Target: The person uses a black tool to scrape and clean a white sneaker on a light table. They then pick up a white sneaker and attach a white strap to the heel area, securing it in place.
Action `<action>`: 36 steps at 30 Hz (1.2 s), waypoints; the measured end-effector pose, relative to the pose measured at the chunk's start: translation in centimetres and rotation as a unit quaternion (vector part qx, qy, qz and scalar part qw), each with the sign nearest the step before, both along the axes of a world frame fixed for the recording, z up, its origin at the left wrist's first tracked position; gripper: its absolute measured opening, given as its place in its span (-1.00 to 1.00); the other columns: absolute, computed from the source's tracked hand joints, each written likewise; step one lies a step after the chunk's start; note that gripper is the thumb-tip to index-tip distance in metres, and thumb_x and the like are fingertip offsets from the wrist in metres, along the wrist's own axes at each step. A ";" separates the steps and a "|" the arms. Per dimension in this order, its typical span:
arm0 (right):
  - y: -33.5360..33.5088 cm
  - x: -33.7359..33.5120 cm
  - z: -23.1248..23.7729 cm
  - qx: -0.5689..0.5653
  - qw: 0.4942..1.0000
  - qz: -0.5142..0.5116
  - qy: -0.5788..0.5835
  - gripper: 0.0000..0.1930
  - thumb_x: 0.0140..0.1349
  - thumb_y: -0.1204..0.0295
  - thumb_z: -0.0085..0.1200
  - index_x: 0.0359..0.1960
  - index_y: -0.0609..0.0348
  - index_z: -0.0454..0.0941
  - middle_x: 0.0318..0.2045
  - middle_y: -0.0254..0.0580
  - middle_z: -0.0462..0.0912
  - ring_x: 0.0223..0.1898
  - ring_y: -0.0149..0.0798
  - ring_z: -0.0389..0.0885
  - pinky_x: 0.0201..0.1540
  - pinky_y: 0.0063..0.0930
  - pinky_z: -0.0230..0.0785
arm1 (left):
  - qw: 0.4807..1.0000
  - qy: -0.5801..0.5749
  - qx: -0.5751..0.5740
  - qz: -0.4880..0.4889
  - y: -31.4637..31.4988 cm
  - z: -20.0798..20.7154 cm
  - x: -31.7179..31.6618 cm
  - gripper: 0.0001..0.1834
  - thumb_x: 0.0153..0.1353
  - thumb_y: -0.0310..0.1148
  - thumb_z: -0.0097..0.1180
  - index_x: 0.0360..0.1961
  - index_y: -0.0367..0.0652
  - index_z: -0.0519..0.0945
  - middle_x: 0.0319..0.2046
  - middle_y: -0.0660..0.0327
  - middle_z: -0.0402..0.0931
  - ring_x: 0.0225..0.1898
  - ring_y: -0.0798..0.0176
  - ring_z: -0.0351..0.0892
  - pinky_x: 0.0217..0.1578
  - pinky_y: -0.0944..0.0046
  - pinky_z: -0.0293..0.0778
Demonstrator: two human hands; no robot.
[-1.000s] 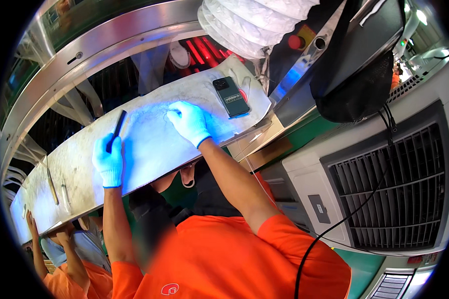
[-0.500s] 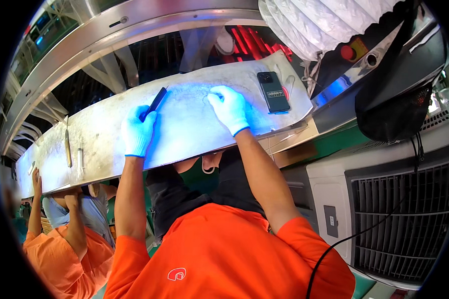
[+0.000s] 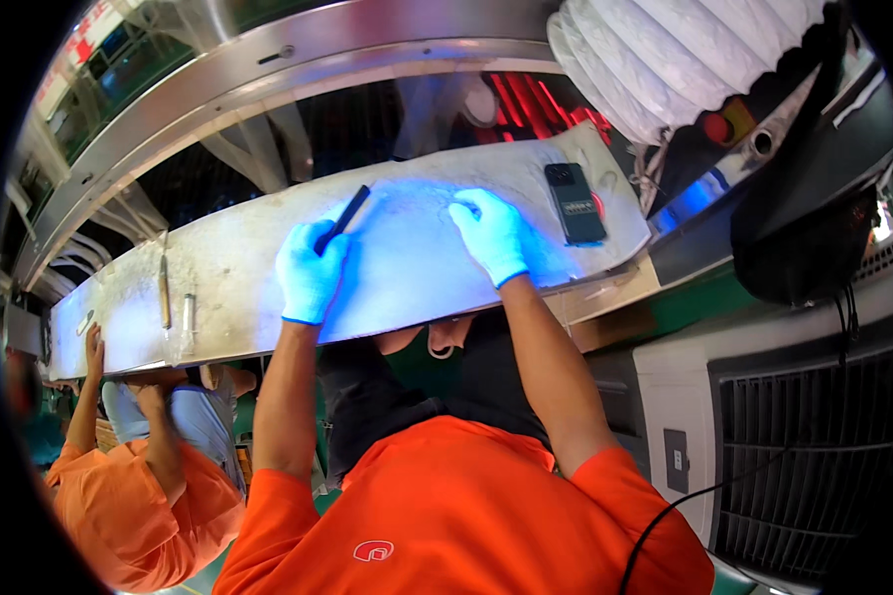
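My left hand, in a white glove lit blue, is closed round a slim black-handled tool. The tool slants up and to the right above the pale, stained work board. My right hand, gloved the same way, rests over the board with its fingers curled and the thumb close to the forefinger. Whatever may lie between those fingertips is too small to make out. A black phone lies just right of my right hand, partly over something with a red rim.
A wooden-handled pick and a clear syringe lie on the board's left part. At far left sits a co-worker in orange, one hand at the board. A metal frame runs behind; a white pleated duct hangs at upper right.
The whole view has shifted, so the board and both hands appear further right and lower. My left hand still grips the black tool; my right hand keeps its curled pose.
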State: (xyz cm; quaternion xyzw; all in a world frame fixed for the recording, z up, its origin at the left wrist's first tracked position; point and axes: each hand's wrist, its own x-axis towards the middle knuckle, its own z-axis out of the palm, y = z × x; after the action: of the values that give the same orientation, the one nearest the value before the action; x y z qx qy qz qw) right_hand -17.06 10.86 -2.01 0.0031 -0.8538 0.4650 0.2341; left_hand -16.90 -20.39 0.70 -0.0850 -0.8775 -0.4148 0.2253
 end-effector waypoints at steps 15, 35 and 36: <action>0.2 0.1 -0.6 -0.006 1.000 0.000 -0.019 -0.71 0.37 0.31 0.43 0.03 0.17 0.81 -0.04 0.05 0.86 -0.06 0.04 0.87 0.05 -0.16 0.70 | 0.995 -0.069 -0.072 -0.006 -0.2 0.6 -0.1 -0.66 0.23 -0.24 0.44 -0.04 -0.18 0.83 -0.07 -0.08 0.79 -0.02 -0.22 0.79 0.08 -0.10 0.67; -0.2 0.7 0.4 0.011 0.999 -0.038 0.008 -0.76 0.33 0.19 0.35 -0.11 0.01 0.83 -0.15 -0.05 0.85 -0.09 0.13 0.82 -0.03 0.00 0.65 | 0.998 -0.038 -0.048 -0.020 -0.4 -1.5 -1.4 -0.69 0.26 -0.35 0.47 -0.06 -0.35 0.80 -0.25 0.03 0.79 -0.25 0.15 0.75 -0.04 0.13 0.67; -0.4 0.4 0.2 0.009 0.999 -0.035 0.010 -0.77 0.33 0.20 0.35 -0.12 0.02 0.82 -0.15 -0.05 0.85 -0.10 0.13 0.82 -0.03 0.00 0.65 | 0.998 -0.031 -0.050 -0.021 -0.7 -1.5 -1.3 -0.68 0.26 -0.34 0.47 -0.06 -0.35 0.80 -0.23 0.01 0.79 -0.24 0.12 0.76 -0.04 0.12 0.67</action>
State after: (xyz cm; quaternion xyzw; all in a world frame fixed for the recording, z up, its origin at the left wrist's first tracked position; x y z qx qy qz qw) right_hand -16.66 10.41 -1.82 -0.0198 -0.8553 0.4488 0.2582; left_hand -18.16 -21.09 -0.83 -0.1017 -0.9019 -0.3773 0.1842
